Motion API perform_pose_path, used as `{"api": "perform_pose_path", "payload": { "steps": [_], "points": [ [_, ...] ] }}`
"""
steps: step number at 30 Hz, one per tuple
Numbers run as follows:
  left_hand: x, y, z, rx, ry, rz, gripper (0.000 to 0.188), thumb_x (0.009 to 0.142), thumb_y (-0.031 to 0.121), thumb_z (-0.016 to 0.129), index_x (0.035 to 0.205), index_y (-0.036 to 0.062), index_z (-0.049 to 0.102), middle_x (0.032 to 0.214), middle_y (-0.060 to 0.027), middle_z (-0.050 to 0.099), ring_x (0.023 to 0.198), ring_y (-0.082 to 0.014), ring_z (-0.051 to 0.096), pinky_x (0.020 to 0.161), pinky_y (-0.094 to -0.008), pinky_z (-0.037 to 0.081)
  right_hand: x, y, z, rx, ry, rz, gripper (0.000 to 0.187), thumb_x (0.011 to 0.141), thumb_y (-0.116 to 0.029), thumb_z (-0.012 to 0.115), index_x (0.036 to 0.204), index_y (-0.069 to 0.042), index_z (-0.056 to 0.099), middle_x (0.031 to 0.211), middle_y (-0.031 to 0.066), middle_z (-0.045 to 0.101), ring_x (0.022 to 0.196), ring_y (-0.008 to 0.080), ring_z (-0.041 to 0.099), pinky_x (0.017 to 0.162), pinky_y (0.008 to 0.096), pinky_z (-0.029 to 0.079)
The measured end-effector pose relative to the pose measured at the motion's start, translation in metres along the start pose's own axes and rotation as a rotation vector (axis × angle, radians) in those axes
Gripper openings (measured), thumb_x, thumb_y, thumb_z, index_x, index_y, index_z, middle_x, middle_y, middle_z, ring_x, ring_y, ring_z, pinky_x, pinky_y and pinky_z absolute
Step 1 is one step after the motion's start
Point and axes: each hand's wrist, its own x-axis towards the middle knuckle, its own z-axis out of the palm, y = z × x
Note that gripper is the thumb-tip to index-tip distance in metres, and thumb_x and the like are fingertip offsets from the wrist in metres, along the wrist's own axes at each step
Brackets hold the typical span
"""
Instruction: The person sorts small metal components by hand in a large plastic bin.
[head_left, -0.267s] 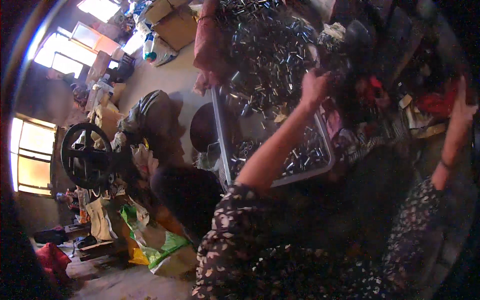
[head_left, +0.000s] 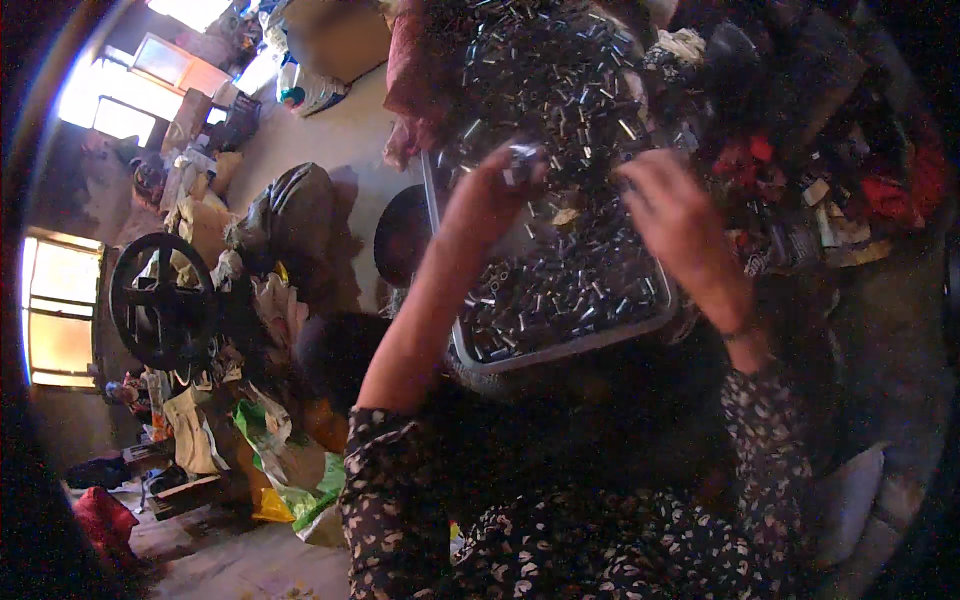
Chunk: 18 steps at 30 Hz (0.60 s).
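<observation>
A shallow tray with a grey rim (head_left: 570, 356) holds a thick scatter of small shiny metal cylinders (head_left: 585, 300). Over the tray's left side, my left hand (head_left: 500, 185) is closed around a few shiny metal pieces (head_left: 522, 162), partly smeared by motion. My right hand (head_left: 680, 225) hovers over the right rim with its fingers apart and slightly bent, nothing visible in them. Between the hands a small yellowish scrap (head_left: 565, 217) lies on the metal pieces.
A pinkish-red cloth bundle (head_left: 410, 90) stands at the tray's far left. Red cloths and clutter (head_left: 890, 195) lie on the right. Further left are a black handwheel (head_left: 163, 300), a covered grey object (head_left: 290, 215) and a green-and-white sack (head_left: 290, 470).
My left hand has moved left across the tray, now with metal pieces in it. My right hand has come in from the far right to the tray. The view has shifted slightly.
</observation>
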Motion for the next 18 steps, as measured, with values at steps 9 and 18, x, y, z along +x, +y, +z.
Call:
{"api": "perform_pose_path", "payload": {
  "steps": [9,18],
  "points": [
    [-0.06,-0.037,-0.066,-0.124,0.145,-0.413,0.021,0.087,0.016,0.045,0.097,-0.0006,0.053,0.082,-0.0081,0.061,0.076,-0.0092,0.052,0.072,-0.0245,0.041,0.032,-0.018,0.177,-0.216,-0.216,-0.283,0.007,0.071,-0.01,0.047,0.072,-0.007,0.054,0.082,0.0079,0.05,0.081,0.0206,0.052,0.063,0.0316,0.047],
    [-0.064,-0.076,-0.055,-0.752,0.026,-0.207,0.025,0.08,0.004,0.052,0.104,-0.0032,0.051,0.092,-0.0052,0.058,0.08,-0.011,0.054,0.069,-0.0226,0.045,0.026,-0.02,0.176,0.042,-0.413,-0.15,0.006,0.07,-0.009,0.052,0.072,-0.004,0.055,0.083,0.01,0.053,0.075,0.026,0.055,0.065,0.0348,0.045]
  ]
}}
